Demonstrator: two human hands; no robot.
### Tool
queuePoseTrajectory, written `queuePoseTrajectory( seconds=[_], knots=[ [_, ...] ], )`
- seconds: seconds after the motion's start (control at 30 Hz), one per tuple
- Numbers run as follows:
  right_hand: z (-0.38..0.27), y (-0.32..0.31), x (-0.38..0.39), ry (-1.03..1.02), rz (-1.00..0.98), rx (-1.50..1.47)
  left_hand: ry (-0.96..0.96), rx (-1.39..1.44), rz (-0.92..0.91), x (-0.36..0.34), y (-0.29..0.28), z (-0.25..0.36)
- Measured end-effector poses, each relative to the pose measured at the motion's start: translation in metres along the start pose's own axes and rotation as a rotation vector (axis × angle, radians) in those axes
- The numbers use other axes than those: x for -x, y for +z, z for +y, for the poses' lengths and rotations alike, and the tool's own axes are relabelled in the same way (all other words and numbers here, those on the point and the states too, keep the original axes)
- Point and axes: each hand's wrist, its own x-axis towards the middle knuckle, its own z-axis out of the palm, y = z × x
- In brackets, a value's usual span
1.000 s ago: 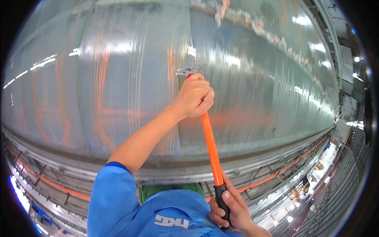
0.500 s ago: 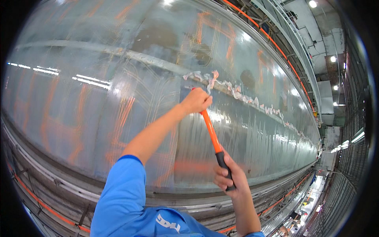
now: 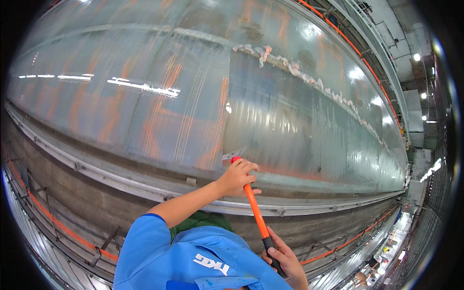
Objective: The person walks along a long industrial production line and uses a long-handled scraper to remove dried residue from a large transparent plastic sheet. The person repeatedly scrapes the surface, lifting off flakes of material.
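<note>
A scraper with a flat metal blade [image 3: 229, 155], red neck and orange pole [image 3: 257, 211] lies over the glossy grey panel [image 3: 111, 58], its head low on the panel near the near edge. My left hand [image 3: 237, 176] is closed on the upper pole just below the head, partly hiding it. My right hand [image 3: 282, 258] grips the black handle at the lower end, close to my blue shirt. Orange streaks and fine lines mark the panel's left part. The right part looks shinier and streaky, and a band of crumpled pale scraps [image 3: 314, 79] runs diagonally above it.
A metal rail [image 3: 116, 178] runs along the panel's near edge, with framework and orange tubing [image 3: 328, 251] beyond it. More orange tubing [image 3: 362, 58] follows the far edge at upper right. Ceiling lights and grey structures line the right side, with small cluttered shapes at lower right.
The scraper head and my left hand have come down toward the panel's near edge and my body. The view has also shifted, showing more of the near rail. Both hands still hold the scraper.
</note>
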Motion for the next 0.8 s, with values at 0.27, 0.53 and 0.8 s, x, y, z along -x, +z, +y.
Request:
queuePoseTrajectory(
  seconds=[0.27, 0.53, 0.8],
  knots=[
    [0.091, -0.028, 0.030, -0.632, -0.081, 0.605, -0.047, 0.002, 0.081, 0.063, 0.041, 0.044],
    [0.140, -0.031, 0.006, -1.389, -0.054, 0.973, -0.065, 0.049, 0.105, 0.086, 0.028, 0.069],
    [0.133, -0.011, -0.010, -1.415, -0.387, 0.782, -0.058, -0.006, 0.284, 0.101, 0.042, 0.070]
  ],
)
